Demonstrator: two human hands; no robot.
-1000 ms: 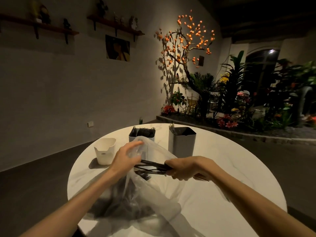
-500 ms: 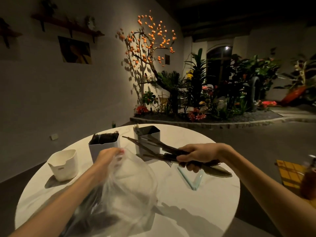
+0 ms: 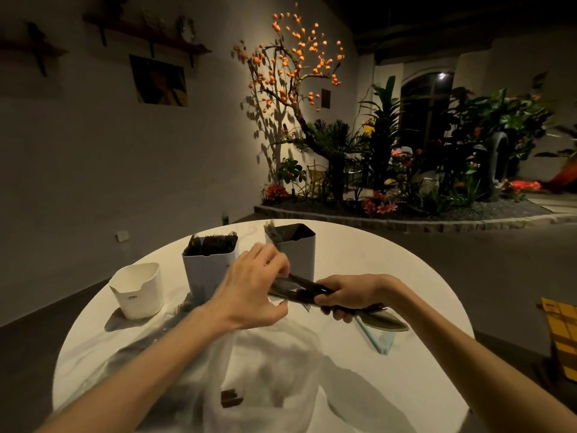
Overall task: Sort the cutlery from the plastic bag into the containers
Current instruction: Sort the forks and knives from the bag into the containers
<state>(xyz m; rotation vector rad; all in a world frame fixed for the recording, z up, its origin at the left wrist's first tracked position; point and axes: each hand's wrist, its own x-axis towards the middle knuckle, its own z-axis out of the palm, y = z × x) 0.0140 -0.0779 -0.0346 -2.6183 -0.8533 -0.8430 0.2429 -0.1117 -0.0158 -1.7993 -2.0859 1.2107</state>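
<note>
Left of the fork-filled container [image 3: 209,266]: a white cup [image 3: 137,290] on the tabletop [image 3: 390,276]. Nearer than it: plastic bag [image 3: 265,370], slumped. Right of it: left hand [image 3: 249,295] pinching the tip of a dark cutlery bundle [image 3: 299,290]; right hand [image 3: 349,296] gripping that bundle; tall container [image 3: 295,250] behind.

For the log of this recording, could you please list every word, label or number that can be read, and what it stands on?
No text can be read.
White cup: a small dark mark low on its front, too small to read.
Wall picture: an image only, no words visible.
Yellow sheet at the right edge: a dark grid, no words legible.
Two tall containers: no label visible.
</note>
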